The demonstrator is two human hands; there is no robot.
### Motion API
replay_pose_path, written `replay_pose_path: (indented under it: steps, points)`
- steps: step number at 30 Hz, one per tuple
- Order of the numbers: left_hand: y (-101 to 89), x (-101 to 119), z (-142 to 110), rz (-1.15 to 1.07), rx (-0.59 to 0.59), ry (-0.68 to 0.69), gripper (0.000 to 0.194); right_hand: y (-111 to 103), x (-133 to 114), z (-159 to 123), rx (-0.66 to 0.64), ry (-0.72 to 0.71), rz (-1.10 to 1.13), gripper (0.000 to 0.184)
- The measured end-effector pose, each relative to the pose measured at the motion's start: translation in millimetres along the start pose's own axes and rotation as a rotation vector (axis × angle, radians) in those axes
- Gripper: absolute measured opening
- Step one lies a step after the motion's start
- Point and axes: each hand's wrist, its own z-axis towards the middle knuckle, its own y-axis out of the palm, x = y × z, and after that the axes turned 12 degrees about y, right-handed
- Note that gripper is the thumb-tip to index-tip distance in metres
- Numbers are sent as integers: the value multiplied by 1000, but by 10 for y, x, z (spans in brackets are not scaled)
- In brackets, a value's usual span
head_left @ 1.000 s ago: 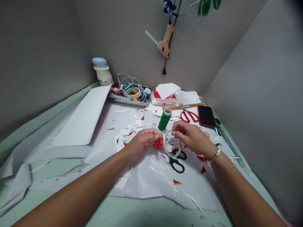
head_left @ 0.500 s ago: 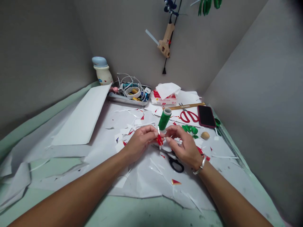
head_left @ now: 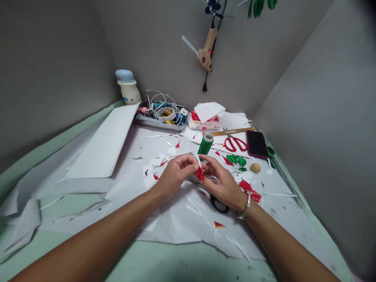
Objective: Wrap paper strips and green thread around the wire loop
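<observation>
A small red paper piece point(head_left: 200, 174) with gold marks and a narrow white strip stands upright between my two hands. My left hand point(head_left: 181, 169) pinches it between thumb and fingers. From the other side, my right hand point(head_left: 219, 178) closes on it, index finger at the strip's upper end and thumb at the lower edge; its other fingertips are partly hidden. Just behind the fingers stands a green thread spool point(head_left: 205, 144). Below my right hand lie black-handled scissors point(head_left: 219, 204), their blades mostly covered.
Paper scraps point(head_left: 219, 225) litter the white sheet. Rightward are green leaf-shaped pieces point(head_left: 235, 160), a round tan object point(head_left: 255, 168), red-handled scissors point(head_left: 229, 145) and a phone point(head_left: 256, 144). Behind stand a tissue pack point(head_left: 204, 122) and metal tray point(head_left: 160, 125); a glue gun point(head_left: 205, 55) hangs above.
My right hand has moved left and its fingers have closed onto the red paper piece. The piece has turned slightly in my left hand's pinch.
</observation>
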Motion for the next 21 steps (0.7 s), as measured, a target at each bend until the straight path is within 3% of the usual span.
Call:
replay_pose_path:
  steps: [4,10,15,21]
  points:
    - [2,1,0,56,10,5,8,18,11,7,10,25,-11,45]
    - [5,4,-10,236,69,20,12,-88,55,31,123,85,11,33]
    - [6,28,-24,408,181,185,10,-121,85,49,131,94,103,36]
    - [6,-3,-46,403,123,184,9,-83,65,20,91,66,85,37]
